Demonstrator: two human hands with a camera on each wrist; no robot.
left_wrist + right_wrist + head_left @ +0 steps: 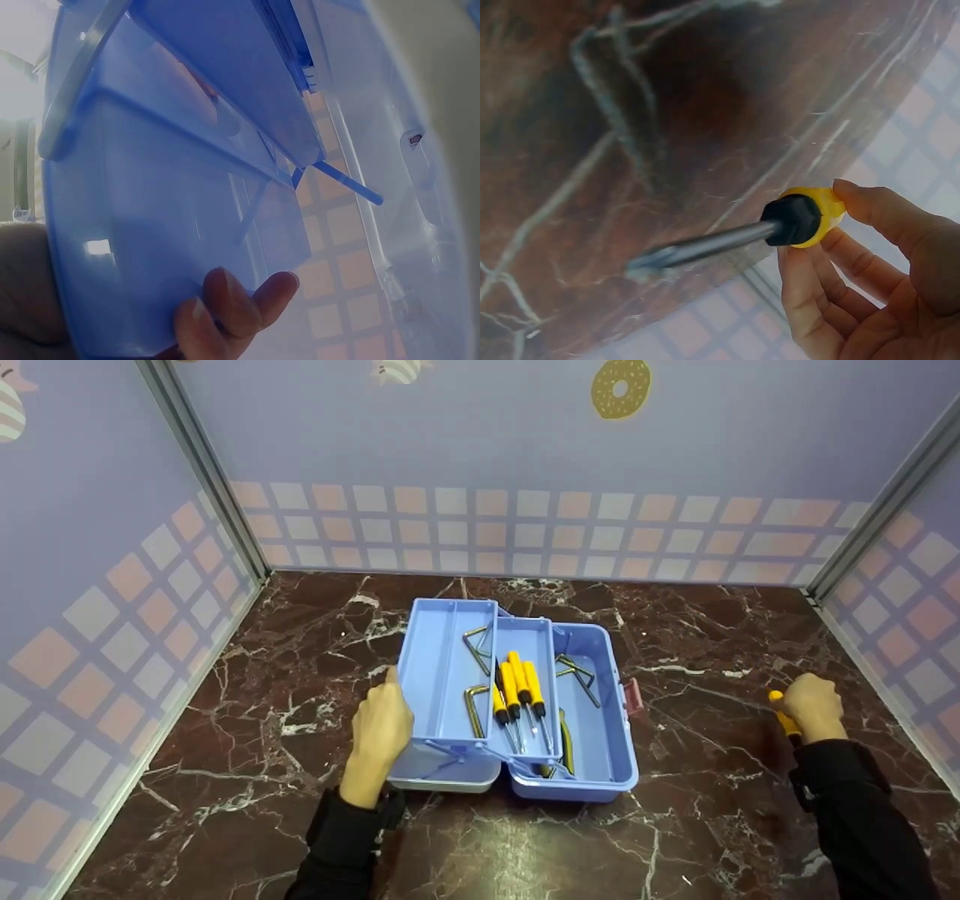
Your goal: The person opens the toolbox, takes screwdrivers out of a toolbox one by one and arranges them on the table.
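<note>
A blue toolbox (pixel 630 765) stands open, its stepped trays fanned out to the left. My left hand (pixel 382 716) holds the left edge of the upper tray (pixel 427 675); in the left wrist view its fingertips (pixel 232 304) curl against the blue plastic. L-shaped hex keys (pixel 471 712) lie in that tray. Several yellow-and-black screwdrivers (pixel 517 682) rest in the middle tray (pixel 525 634). Far to the right of the box, my right hand (pixel 814 705) pinches another screwdriver (pixel 784 717) by its yellow handle. Its metal shaft (pixel 705 251) shows in the right wrist view.
More hex keys (pixel 577 679) and a tool with a yellow-green handle (pixel 568 742) lie in the toolbox's deep bottom. A pink latch (pixel 634 697) sticks out on its right side. Patterned panels (pixel 525 450) enclose the dark marbled tabletop (pixel 720 660) at the back and sides.
</note>
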